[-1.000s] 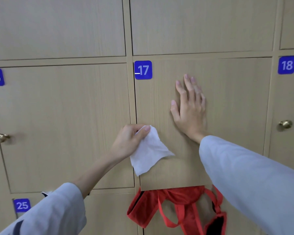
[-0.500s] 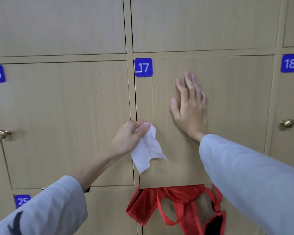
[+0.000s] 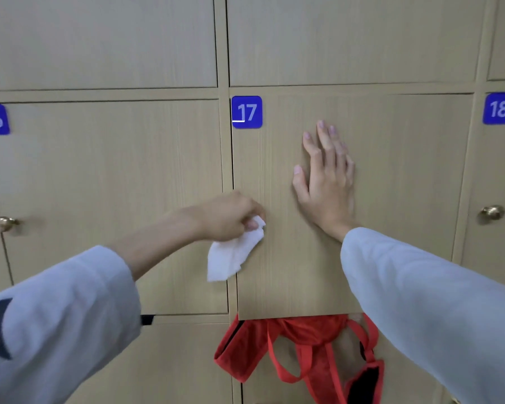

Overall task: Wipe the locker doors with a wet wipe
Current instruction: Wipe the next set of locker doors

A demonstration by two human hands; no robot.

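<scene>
Light wooden locker doors fill the view. My left hand (image 3: 231,217) pinches a white wet wipe (image 3: 233,255) at the left edge of the door of locker 17 (image 3: 405,185); the wipe hangs down across the gap between doors 16 and 17. My right hand (image 3: 327,179) lies flat with straight fingers on the middle of door 17, pressing it. A blue label 17 (image 3: 247,112) sits at that door's top left corner.
A red bag with straps (image 3: 301,354) hangs out from under door 17. Door 16 (image 3: 99,185) at left has a brass knob (image 3: 2,223). Another brass knob (image 3: 491,212) is at the right by label 18 (image 3: 499,108). More doors lie above and below.
My left hand has turned palm-down and shifted slightly right; the wipe now hangs lower and more to the left, crumpled. My right hand stays flat on door 17.
</scene>
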